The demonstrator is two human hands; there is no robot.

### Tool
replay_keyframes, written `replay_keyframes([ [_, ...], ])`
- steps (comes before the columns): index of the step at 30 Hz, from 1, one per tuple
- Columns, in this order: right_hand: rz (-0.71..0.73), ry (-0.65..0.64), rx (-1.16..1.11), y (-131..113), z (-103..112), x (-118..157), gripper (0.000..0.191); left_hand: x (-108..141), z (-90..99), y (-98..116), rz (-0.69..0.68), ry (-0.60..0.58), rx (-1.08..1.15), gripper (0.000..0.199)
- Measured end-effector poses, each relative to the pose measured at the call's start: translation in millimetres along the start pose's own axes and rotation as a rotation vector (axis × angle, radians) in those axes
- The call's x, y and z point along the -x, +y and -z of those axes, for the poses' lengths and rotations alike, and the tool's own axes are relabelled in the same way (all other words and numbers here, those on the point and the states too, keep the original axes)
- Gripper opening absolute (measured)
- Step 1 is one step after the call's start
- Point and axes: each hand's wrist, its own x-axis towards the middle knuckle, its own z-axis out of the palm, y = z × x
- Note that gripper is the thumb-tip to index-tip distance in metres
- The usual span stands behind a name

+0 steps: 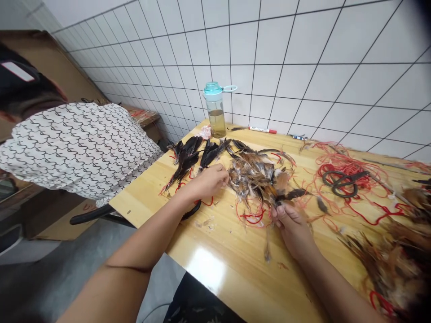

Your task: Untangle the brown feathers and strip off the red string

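While pinching dark feather (296, 194) with fingers (282, 212) of right hand (293, 226), holding left hand (211, 181) curled beside brown feather pile (253, 175) on counter (259, 282); cannot tell left grip.

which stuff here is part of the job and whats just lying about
Part of the job, judging by the hands:
- brown feather pile, between left hand and right hand
- dark feather, apparently in the right grip
- probably red thread, scissors

Apparently lying about:
- bottle
- marker
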Motion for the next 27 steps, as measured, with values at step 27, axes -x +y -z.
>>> replay_keyframes([
  [27,0.186,0.115,0.338,-4,-7,-3,0.032,-31,-78.6,89,0.35,-0.051,1.221,0.029],
])
